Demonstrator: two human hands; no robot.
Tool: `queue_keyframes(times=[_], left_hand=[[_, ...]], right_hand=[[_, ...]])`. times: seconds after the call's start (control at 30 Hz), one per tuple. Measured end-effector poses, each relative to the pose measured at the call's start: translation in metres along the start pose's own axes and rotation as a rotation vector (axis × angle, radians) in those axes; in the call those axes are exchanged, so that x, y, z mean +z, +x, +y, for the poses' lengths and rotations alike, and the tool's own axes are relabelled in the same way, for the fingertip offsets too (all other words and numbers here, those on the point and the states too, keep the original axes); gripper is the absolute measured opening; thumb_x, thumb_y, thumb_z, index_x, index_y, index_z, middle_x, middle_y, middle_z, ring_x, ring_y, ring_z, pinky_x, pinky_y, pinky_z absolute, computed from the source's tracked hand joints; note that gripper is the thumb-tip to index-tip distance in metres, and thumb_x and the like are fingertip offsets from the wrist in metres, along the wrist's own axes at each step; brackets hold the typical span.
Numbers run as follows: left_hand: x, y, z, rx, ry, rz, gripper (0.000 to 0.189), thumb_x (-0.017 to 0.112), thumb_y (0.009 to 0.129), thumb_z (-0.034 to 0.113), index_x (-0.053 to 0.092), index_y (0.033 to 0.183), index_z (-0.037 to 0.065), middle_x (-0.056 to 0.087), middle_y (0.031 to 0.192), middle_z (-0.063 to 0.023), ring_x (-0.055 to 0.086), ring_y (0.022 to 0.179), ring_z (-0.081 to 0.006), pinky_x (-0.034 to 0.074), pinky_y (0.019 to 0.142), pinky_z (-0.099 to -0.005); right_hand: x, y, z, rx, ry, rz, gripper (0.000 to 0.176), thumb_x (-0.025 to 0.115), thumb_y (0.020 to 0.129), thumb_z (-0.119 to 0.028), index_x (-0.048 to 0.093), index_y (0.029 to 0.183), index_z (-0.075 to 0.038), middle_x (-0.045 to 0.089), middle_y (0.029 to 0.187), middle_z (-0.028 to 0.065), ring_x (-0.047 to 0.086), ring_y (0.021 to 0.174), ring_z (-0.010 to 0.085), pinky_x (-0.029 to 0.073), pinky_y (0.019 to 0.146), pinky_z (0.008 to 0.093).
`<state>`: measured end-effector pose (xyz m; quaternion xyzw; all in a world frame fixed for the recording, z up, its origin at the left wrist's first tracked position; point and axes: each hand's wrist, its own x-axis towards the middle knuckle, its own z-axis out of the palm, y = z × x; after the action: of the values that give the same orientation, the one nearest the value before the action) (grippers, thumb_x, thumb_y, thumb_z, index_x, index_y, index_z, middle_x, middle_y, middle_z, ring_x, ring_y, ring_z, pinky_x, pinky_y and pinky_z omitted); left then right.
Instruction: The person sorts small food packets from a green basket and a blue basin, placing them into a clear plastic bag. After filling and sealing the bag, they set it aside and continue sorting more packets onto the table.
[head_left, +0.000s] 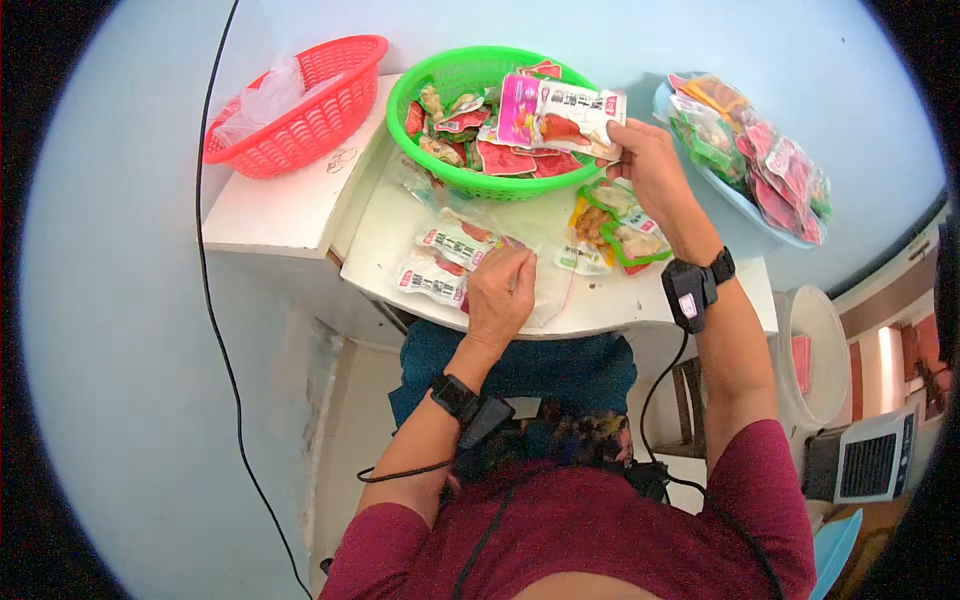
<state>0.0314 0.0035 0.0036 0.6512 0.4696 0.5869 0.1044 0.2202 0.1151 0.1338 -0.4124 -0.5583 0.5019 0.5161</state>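
Note:
My right hand [645, 165] pinches the edge of a pink-and-white snack packet [565, 115] above the right side of a green basket [500, 186]. Loose snack packets with red, green and clear wrapping fill that basket. My left hand [500, 290] is closed over a clear plastic bag [552, 285] on the white table, its fingertips partly hidden. Beside this hand, two white snack packets [445, 262] lie at the bag, printed with dark characters and a reddish picture. Right of the bag is a small group of yellow and green packets [615, 230].
A red basket [300, 130] holding crumpled clear plastic stands on a white cabinet [270, 215] at the left. A light blue basin [740, 205] at the right is heaped with packets. Below the table's right corner is a whitish bucket [815, 350]. A black cable [205, 240] hangs at the left.

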Motion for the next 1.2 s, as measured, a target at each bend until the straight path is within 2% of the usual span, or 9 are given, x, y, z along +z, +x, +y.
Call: queue_keyframes(times=[0.13, 0.33, 0.5, 0.6, 0.7, 0.73, 0.8, 0.97, 1.2], left_hand=[[0.003, 0.0, 0.002, 0.065, 0.001, 0.033, 0.005, 0.063, 0.083, 0.002, 0.064, 0.084, -0.003, 0.065, 0.081, -0.018, 0.063, 0.077, -0.0358, 0.049, 0.071, -0.0401], [0.003, 0.0, 0.007, 0.064, 0.068, 0.053, 0.006, 0.065, 0.082, 0.002, 0.065, 0.086, -0.002, 0.067, 0.085, -0.0162, 0.063, 0.082, -0.0347, 0.049, 0.075, -0.0409], [-0.001, 0.003, 0.032, 0.225, 0.283, 0.046, 0.01, 0.065, 0.081, 0.001, 0.067, 0.091, -0.001, 0.066, 0.088, -0.0153, 0.062, 0.083, -0.0345, 0.048, 0.077, -0.0426], [-0.002, 0.002, 0.041, 0.275, 0.329, 0.058, 0.016, 0.063, 0.082, 0.0, 0.067, 0.097, 0.001, 0.065, 0.089, -0.0157, 0.061, 0.08, -0.0347, 0.049, 0.074, -0.0419], [-0.007, 0.0, 0.057, 0.067, 0.234, -0.108, 0.017, 0.06, 0.085, 0.001, 0.067, 0.101, 0.001, 0.066, 0.09, -0.0163, 0.062, 0.082, -0.0319, 0.049, 0.073, -0.0375], [-0.009, 0.0, 0.055, 0.119, 0.245, -0.128, 0.019, 0.059, 0.085, -0.001, 0.067, 0.103, 0.002, 0.066, 0.09, -0.0165, 0.063, 0.082, -0.032, 0.049, 0.072, -0.0371], [-0.011, -0.001, 0.05, 0.221, 0.265, -0.171, 0.025, 0.057, 0.085, -0.004, 0.066, 0.107, 0.004, 0.065, 0.091, -0.0168, 0.063, 0.082, -0.0323, 0.05, 0.072, -0.0362], [-0.018, 0.003, 0.052, 0.135, 0.134, -0.124, 0.021, 0.057, 0.083, -0.007, 0.069, 0.097, 0.003, 0.067, 0.092, -0.0139, 0.065, 0.08, -0.0265, 0.05, 0.069, -0.0327], [-0.025, 0.0, 0.068, -0.076, 0.045, -0.272, 0.01, 0.061, 0.081, -0.004, 0.068, 0.088, -0.001, 0.065, 0.087, -0.0075, 0.059, 0.068, -0.0138, 0.046, 0.062, -0.0255]], right_hand=[[-0.011, -0.045, -0.005, 0.008, 0.022, 0.05, 0.025, 0.059, 0.093, -0.022, 0.068, 0.097, 0.0, 0.069, 0.085, 0.0067, 0.064, 0.068, 0.0123, 0.048, 0.051, 0.024], [-0.039, -0.089, 0.0, -0.056, -0.043, 0.079, 0.024, 0.065, 0.091, -0.026, 0.07, 0.087, -0.003, 0.068, 0.076, 0.0024, 0.061, 0.064, 0.007, 0.049, 0.048, 0.021], [-0.039, -0.119, 0.002, -0.042, -0.203, -0.037, 0.022, 0.069, 0.089, -0.025, 0.07, 0.079, -0.005, 0.058, 0.065, -0.0055, 0.05, 0.057, 0.0013, 0.039, 0.048, 0.0192], [-0.032, -0.126, 0.007, -0.16, -0.325, -0.127, 0.024, 0.067, 0.087, -0.022, 0.069, 0.077, 0.0, 0.06, 0.062, -0.0016, 0.052, 0.057, 0.0051, 0.042, 0.05, 0.0247], [-0.024, -0.125, 0.015, -0.173, -0.405, -0.236, 0.026, 0.066, 0.086, -0.022, 0.068, 0.076, 0.002, 0.059, 0.059, 0.0034, 0.052, 0.058, 0.0074, 0.043, 0.054, 0.0283], [-0.021, -0.125, 0.018, -0.189, -0.435, -0.262, 0.027, 0.066, 0.086, -0.022, 0.067, 0.076, 0.002, 0.059, 0.059, 0.0053, 0.052, 0.058, 0.0081, 0.043, 0.054, 0.0289], [-0.017, -0.12, 0.031, -0.284, -0.513, -0.293, 0.027, 0.066, 0.085, -0.024, 0.066, 0.079, 0.002, 0.059, 0.062, 0.0148, 0.055, 0.057, 0.0183, 0.044, 0.056, 0.035], [-0.008, -0.123, 0.032, -0.239, -0.59, -0.37, 0.027, 0.066, 0.084, -0.026, 0.066, 0.079, 0.001, 0.061, 0.066, 0.019, 0.059, 0.061, 0.0287, 0.045, 0.06, 0.0408], [-0.005, -0.121, 0.043, -0.257, -0.563, -0.377, 0.028, 0.065, 0.083, -0.027, 0.066, 0.078, 0.001, 0.061, 0.067, 0.02, 0.06, 0.063, 0.0312, 0.045, 0.061, 0.0425]])
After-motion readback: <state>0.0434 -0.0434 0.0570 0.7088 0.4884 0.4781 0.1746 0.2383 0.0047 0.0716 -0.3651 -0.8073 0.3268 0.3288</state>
